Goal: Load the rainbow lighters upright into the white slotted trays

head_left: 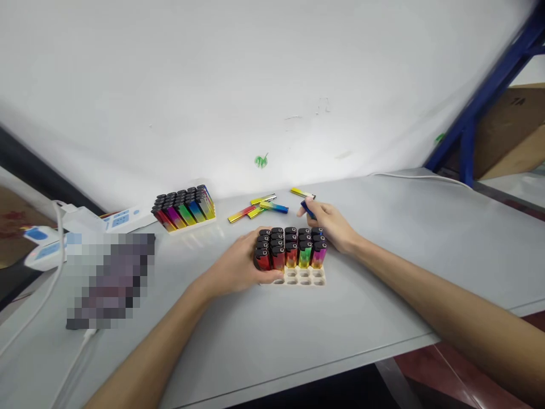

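My left hand (238,258) is wrapped round the left side of a pale lighter tray (314,282), its thumb along the front. Upright lighters (291,254) with black tops and shiny red, green and purple bodies fill the tray's rear rows and left side; empty holes show at the front right. Just behind the tray's right corner, my right hand (332,226) pinches a blue lighter (308,210), partly hidden by the fingers. Several loose lighters (275,207) lie in a small pile beyond the tray. A yellow and silver lighter (301,192) lies behind my right hand.
A second tray (193,226), packed with lighters, stands at the back left against the wall (204,113). Further left are a power strip (123,220), white cables (59,267) and a pixelated dark object (113,281). A blue metal frame (467,147) and cardboard box (511,125) are at right.
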`<state>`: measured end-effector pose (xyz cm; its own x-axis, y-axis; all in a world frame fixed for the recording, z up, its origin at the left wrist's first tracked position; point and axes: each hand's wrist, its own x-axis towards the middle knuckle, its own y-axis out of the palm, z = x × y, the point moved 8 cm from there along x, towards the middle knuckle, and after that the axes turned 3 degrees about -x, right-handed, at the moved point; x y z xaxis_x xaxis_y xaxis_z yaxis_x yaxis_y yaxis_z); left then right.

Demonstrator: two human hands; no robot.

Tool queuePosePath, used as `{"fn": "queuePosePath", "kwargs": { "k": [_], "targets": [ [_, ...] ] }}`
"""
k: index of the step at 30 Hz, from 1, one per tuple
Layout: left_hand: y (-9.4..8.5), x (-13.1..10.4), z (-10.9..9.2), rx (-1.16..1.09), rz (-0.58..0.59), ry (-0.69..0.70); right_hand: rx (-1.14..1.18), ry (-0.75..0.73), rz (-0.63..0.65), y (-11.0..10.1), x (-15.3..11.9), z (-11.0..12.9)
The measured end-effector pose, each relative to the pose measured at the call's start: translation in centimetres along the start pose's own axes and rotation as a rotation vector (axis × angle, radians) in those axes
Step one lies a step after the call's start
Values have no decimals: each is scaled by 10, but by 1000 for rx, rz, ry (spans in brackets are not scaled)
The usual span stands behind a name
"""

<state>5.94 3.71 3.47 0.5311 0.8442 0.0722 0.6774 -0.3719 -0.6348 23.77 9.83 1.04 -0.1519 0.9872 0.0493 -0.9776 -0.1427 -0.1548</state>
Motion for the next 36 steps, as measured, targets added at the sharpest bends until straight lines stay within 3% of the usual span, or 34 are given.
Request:
{"fn": "queuePosePath", "kwargs": {
  "k": [5, 13, 30, 36],
  "targets": [
    [-5, 2, 3, 79, -54, -16, 132, 135, 1, -4, 3, -13],
    [-5, 0, 4, 146, -58, -35, 176, 228, -70, -7, 2, -13],
    [-6, -1, 4, 110, -64, -23, 158, 238, -112, -10, 2, -14],
    [-6, 0, 5, 116, -56, -36, 129, 145, -65, -8, 2, -14]
  ]
}}
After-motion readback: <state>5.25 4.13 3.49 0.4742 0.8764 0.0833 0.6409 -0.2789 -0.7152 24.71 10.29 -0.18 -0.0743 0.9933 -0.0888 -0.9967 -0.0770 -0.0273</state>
